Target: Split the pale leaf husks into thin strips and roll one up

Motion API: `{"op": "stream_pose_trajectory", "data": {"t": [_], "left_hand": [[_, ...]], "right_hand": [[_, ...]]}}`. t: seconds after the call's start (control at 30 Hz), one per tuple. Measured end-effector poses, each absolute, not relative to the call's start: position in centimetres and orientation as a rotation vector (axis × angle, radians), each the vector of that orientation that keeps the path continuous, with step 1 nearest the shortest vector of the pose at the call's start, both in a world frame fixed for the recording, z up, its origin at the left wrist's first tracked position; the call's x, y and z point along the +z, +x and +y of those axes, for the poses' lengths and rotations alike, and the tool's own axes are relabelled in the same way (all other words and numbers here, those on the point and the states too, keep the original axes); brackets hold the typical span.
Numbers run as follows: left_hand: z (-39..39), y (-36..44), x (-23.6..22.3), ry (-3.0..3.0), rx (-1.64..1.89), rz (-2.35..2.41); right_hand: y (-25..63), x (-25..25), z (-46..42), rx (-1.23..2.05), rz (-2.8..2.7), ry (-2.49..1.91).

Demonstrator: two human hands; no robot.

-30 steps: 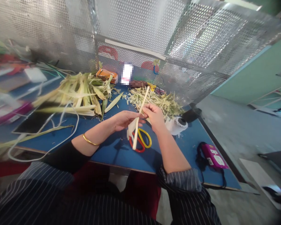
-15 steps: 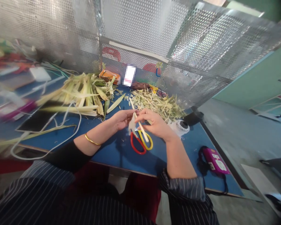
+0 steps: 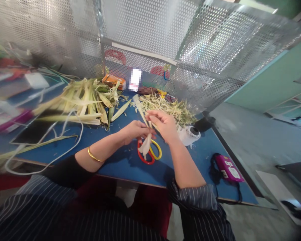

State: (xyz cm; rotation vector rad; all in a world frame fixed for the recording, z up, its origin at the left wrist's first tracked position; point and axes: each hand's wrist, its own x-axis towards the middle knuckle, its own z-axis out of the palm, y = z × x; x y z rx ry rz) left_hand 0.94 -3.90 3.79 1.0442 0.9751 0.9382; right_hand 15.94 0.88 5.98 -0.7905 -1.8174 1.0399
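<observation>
My left hand (image 3: 136, 130) is closed in a pinch on pale corn husk (image 3: 145, 145), which hangs below the fingers in a spread flap. A long narrow part of it runs up and away, ending in a flared tip. Bent fingers of my right hand (image 3: 165, 125) press on the husk just above the left fingertips; the exact contact is partly hidden. Under both hands, scissors (image 3: 160, 153) with one red and one yellow handle lie on the blue table (image 3: 120, 160), their blades covered. A spool of white thread (image 3: 189, 135) is beside my right wrist.
Long husk leaves (image 3: 86, 98) are heaped at left, shredded scraps (image 3: 170, 108) behind my hands. A white cable (image 3: 81, 135) loops near my left forearm. At right sits a purple box (image 3: 229, 167) with a black cord. A perforated metal panel (image 3: 150, 30) closes off the back.
The husk has swung round: its flap now hangs below the left fingers, and a flared end points away. My right hand has shifted upward, and the pale stick-like piece no longer crosses the scissors.
</observation>
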Motion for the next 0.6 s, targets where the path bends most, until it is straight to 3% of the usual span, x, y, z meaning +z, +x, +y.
{"op": "stream_pose_trajectory", "data": {"t": [0.13,0.33,0.47,0.6], "left_hand": [[-3.0,0.5,3.3,0.746,1.140,0.941],[-2.3,-0.2,3.4,0.614,1.449,0.954],[-2.2,-0.3,3.6,0.629,1.502,0.984],[-2.1,-0.4,3.7,0.691,1.529,1.054]], "right_hand": [[16.4,6.3,0.7,0.751,-1.791,-0.885],[15.9,5.7,0.3,1.035,-2.082,-1.007],[15.2,4.8,0.3,0.892,-2.274,-1.093],[16.0,5.6,0.2,0.773,-2.128,-1.139]]}}
